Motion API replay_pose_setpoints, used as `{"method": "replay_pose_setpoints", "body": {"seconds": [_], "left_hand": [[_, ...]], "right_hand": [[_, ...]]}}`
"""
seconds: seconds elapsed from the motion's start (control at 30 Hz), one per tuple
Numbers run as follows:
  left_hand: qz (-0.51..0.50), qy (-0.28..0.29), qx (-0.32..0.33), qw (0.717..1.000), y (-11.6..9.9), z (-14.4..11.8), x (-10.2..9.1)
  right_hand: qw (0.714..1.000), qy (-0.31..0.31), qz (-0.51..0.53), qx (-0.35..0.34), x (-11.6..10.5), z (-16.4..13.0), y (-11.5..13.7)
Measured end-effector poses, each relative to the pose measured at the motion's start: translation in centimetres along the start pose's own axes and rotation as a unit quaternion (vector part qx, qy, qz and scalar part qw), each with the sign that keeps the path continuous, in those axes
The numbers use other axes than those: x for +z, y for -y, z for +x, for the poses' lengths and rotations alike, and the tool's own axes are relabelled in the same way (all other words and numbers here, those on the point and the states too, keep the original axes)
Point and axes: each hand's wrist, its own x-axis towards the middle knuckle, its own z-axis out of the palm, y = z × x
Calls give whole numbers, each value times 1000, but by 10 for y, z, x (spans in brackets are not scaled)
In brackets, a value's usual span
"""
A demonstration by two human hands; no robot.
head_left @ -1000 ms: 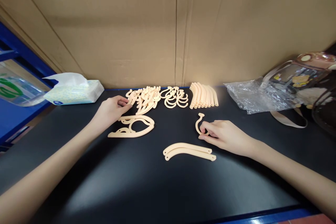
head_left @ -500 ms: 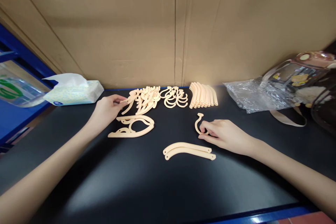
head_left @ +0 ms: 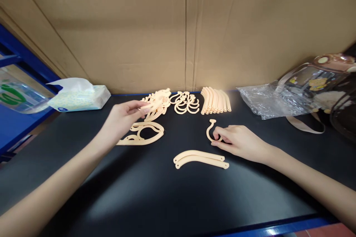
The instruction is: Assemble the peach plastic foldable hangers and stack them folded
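The left hand (head_left: 119, 116) shifts rightward from its spot half a second earlier, pinching a slim pale piece (head_left: 158, 101) over the heap of parts (head_left: 155, 114) on the black worktop (head_left: 155, 196). Beyond two curved bars (head_left: 198, 160), the right hand (head_left: 237, 142) grips a pale hook (head_left: 208, 132).

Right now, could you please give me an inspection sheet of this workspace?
Surface: black tabletop with a light sheen.
Job's things: jumbled pile, hook cluster and row of curved bars at the back; two loose bars nearer; hanger-like piece, partly hidden by left hand.
Clutter: tissue pack at left; crumpled clear plastic and strapped transparent container at right.
Hands: left hand holds a cream piece by the pile; right hand grips a hook.
Cables: nothing seen.
Surroundings: brown cardboard behind, blue frame at left.
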Motion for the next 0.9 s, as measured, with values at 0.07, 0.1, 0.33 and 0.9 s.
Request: {"method": "replay_pose_setpoints", "body": {"seconds": [0.07,0.1,0.33,0.9], "left_hand": [[-30,46,4,998,-5,-9,12],[-40,66,11,997,-8,-14,17],[43,97,124,987,-15,-38,46],[352,61,384,852,-4,-43,57]], "right_hand": [[1000,-8,-2,-2,0,0,-1],[1000,-17,-1,-4,0,0,-2],[991,-122,33,-43,4,0,0],[990,-56,9,-129,13,6,-2]]}}
